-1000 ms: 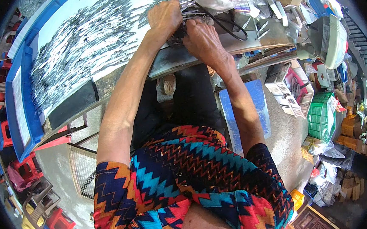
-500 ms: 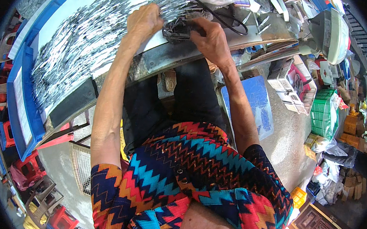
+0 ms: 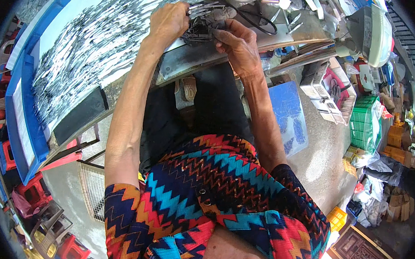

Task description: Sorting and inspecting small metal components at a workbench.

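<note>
My left hand [image 3: 169,25] is curled closed at the edge of a spread of thin black and silvery strips [image 3: 93,44]; whatever its fingers hold is hidden. A little to the right, my right hand [image 3: 240,44] pinches with thumb and forefinger; the small dark thing at its fingertips cannot be made out. Between the hands lies a dark, tangled clump [image 3: 199,31] near the front edge of the worktable [image 3: 188,61]. A black cable [image 3: 253,23] loops just beyond my right hand.
A blue tray frame [image 3: 23,112] borders the strips on the left. At the right table end stands a lamp with a pale head [image 3: 381,38]. Below on the right are a blue stool top [image 3: 288,117], a white crate [image 3: 325,92] and a green crate [image 3: 363,123].
My left hand has shifted slightly right and up. The right hand has turned, its fingers now pointing more to the left in a pinch. The view has moved a little.
</note>
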The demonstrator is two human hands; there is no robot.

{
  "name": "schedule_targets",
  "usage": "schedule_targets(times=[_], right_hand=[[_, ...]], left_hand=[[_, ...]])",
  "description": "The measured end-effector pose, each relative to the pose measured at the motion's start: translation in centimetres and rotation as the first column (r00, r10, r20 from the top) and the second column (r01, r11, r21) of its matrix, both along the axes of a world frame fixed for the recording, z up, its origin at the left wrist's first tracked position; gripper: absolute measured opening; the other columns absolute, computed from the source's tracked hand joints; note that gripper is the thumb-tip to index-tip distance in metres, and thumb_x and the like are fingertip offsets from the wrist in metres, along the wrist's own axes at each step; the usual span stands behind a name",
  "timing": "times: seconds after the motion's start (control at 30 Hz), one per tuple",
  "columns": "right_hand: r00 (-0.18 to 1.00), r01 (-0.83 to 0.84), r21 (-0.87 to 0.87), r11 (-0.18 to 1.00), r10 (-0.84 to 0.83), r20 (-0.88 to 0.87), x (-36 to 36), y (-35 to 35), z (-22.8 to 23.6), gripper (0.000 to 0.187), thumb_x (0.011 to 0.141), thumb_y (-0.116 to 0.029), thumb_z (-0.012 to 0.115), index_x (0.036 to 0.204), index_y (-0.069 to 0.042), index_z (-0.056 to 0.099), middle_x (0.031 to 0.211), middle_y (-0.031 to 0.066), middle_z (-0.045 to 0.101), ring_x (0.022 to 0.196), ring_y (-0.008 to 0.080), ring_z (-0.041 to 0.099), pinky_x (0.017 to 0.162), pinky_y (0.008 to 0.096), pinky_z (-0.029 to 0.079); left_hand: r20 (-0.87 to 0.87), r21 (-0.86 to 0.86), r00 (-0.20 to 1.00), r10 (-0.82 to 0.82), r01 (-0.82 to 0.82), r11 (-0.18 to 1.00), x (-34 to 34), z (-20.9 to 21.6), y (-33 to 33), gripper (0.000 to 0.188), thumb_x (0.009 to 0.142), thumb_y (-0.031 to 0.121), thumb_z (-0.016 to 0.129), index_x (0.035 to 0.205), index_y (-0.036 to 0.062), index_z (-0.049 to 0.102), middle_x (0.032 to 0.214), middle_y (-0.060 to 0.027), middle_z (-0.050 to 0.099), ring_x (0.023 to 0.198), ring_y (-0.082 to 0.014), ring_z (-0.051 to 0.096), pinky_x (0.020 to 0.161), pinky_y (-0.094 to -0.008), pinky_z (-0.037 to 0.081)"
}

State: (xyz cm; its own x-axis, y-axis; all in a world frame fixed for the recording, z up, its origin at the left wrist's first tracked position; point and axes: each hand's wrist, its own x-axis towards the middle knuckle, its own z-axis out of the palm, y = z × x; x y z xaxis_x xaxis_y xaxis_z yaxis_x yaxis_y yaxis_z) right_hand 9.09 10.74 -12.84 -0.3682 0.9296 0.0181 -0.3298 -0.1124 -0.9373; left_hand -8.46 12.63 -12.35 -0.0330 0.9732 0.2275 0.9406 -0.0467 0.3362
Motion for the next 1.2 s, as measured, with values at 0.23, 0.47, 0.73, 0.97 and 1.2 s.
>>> schedule_targets(times=[0.23,0.47,0.73,0.97,1.2], right_hand=[[0.997,0.050,0.084,0.995,-0.055,0.050,-0.1,-0.5,0.3,0.022,0.073,-0.001,0.058,0.095,0.002,0.057,0.076,0.0046,0.060,0.057,0.0077,0.051,0.053,0.0197,0.042],[0.996,0.076,0.037,0.996,-0.077,0.034,0.0,-0.7,0.2,0.020,0.072,-0.002,0.060,0.092,0.000,0.059,0.079,0.0035,0.061,0.060,0.0074,0.052,0.054,0.0195,0.042],[0.997,0.077,0.019,0.997,-0.078,0.029,0.0,-0.7,-0.1,0.016,0.074,-0.003,0.058,0.089,-0.001,0.060,0.077,0.0010,0.059,0.058,0.0057,0.049,0.051,0.0183,0.039],[0.994,0.100,0.015,0.995,-0.100,0.045,0.1,-0.4,-0.1,0.015,0.075,-0.004,0.055,0.089,0.000,0.059,0.076,0.0016,0.058,0.058,0.0065,0.048,0.052,0.0184,0.039],[0.993,0.105,0.027,0.994,-0.106,0.046,-0.1,-0.2,-0.2,0.015,0.076,-0.005,0.054,0.089,0.002,0.058,0.075,0.0028,0.058,0.057,0.0080,0.048,0.051,0.0193,0.039]], left_hand=[[-0.002,0.111,0.994,-0.106,0.106,0.988,-0.3,-0.7,-0.2,0.015,0.069,0.009,0.056,0.083,0.0030,0.059,0.074,-0.0174,0.061,0.072,-0.0337,0.059,0.065,-0.0437,0.046],[0.036,0.110,0.999,0.001,-0.005,0.994,0.1,-0.9,-1.0,0.014,0.068,0.008,0.056,0.080,0.0011,0.059,0.073,-0.0190,0.061,0.072,-0.0345,0.059,0.063,-0.0436,0.046],[0.073,0.001,0.997,0.019,-0.019,1.000,-0.1,-0.3,-1.0,0.015,0.066,0.008,0.054,0.079,0.0013,0.059,0.076,-0.0191,0.061,0.074,-0.0351,0.059,0.065,-0.0432,0.046],[0.020,-0.032,1.000,-0.011,0.011,0.999,-0.7,-0.3,-1.4,0.018,0.069,0.014,0.052,0.080,0.0012,0.057,0.083,-0.0185,0.060,0.078,-0.0352,0.058,0.067,-0.0430,0.045],[0.048,0.093,0.999,0.001,-0.006,0.996,-1.5,-0.7,-2.7,0.023,0.072,0.020,0.052,0.080,-0.0012,0.056,0.077,-0.0187,0.060,0.073,-0.0347,0.058,0.065,-0.0430,0.044]])
